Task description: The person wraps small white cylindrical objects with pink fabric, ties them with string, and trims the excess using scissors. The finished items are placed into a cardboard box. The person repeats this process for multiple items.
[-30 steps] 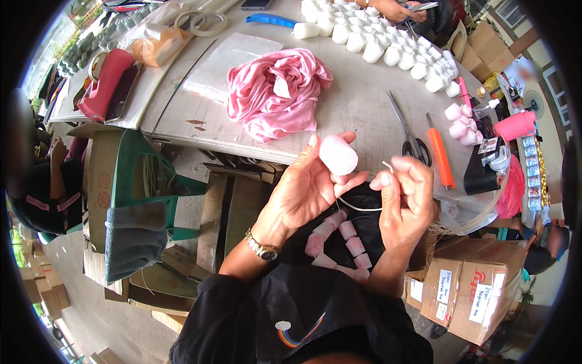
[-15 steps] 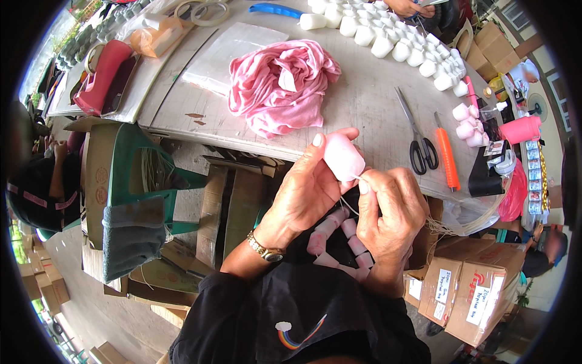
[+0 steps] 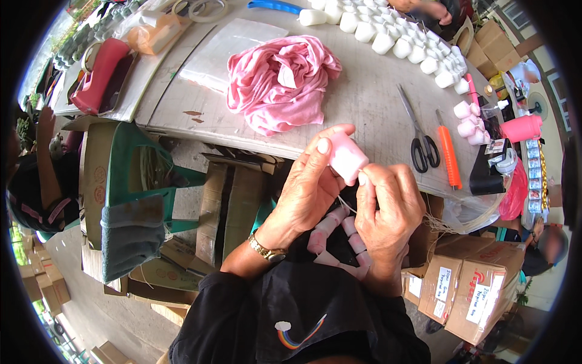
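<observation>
My left hand [image 3: 306,188] holds a smooth pink block, rounded like a small candle [image 3: 347,156], between the thumb and fingers just off the table's front edge. My right hand [image 3: 391,203] pinches at its lower right corner, thumb against forefinger; whatever thin end sits between those fingertips is hidden. A pale cord [image 3: 347,204] hangs beneath, between my hands. Below them, over my lap, lies a loop of more pink candle-like pieces [image 3: 327,225], partly covered by my right hand and wrist.
On the table [image 3: 200,136] lie a crumpled pink cloth [image 3: 279,91], scissors [image 3: 418,130], an orange-handled pointed tool [image 3: 448,158] and rows of white candle-like pieces [image 3: 394,45]. A pink tape dispenser [image 3: 103,76] stands left. Cardboard boxes [image 3: 467,285] sit at right; a green stool [image 3: 130,164] at left.
The pink candle has turned slightly and shifted right, and my right fingertips now cover the thin tip that showed at its lower end. At far left another person's arm has gone up.
</observation>
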The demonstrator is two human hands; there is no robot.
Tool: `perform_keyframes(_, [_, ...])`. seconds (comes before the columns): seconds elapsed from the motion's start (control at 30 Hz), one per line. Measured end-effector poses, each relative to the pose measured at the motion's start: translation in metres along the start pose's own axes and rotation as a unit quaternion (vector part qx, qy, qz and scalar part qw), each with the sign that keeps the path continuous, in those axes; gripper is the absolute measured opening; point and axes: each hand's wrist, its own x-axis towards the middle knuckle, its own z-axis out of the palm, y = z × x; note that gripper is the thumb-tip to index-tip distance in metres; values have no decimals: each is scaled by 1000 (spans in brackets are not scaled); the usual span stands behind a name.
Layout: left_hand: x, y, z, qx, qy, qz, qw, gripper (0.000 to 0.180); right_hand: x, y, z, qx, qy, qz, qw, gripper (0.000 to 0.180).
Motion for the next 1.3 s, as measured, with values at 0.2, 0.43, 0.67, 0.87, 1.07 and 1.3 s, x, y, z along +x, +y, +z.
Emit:
perform_keyframes(0.2, [-2, 5, -1, 69, 30, 62, 995, 58, -5, -4, -6, 98, -32, 78, 992, 31])
perform_keyframes(0.43, [-6, 1, 5, 59, 7, 55, 997, 59, -8, 2, 1, 173, 3, 108, 979, 12])
perform_keyframes(0.67, [-2, 6, -5, 87, 18, 101, 991, 57, -17, 9, -1, 313, -86, 152, 934, 31])
perform_keyframes(0.87, [-5, 5, -8, 124, -15, 111, 986, 56, -23, 9, 8, 365, -15, 212, 906, 16])
perform_keyframes(1.07, [-9, 7, -5, 147, -3, 145, 978, 58, -28, 11, 9, 522, -43, 288, 802, 32])
perform_keyframes(1.3, [-14, 13, -2, 195, -1, 127, 973, 61, -41, 19, -10, 403, -70, 294, 864, 9])
